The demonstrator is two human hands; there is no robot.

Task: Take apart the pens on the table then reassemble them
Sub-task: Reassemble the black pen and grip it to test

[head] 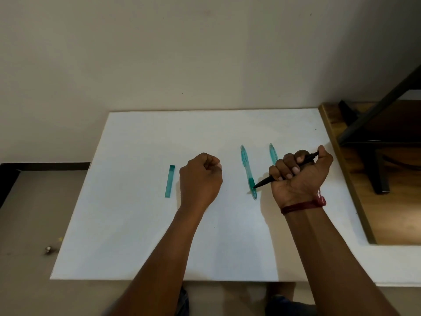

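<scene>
While the right hand [300, 176] grips the black pen [265, 181], left hand [200, 176] fisted, one teal cap [170, 181] lies off; both teal pens [247, 166] look whole.

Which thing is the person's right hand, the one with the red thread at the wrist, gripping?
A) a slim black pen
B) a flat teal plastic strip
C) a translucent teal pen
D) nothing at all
A: the right hand has its fingers curled round the slim black pen, whose pointed tip and back end stick out on either side of the fist.
</scene>
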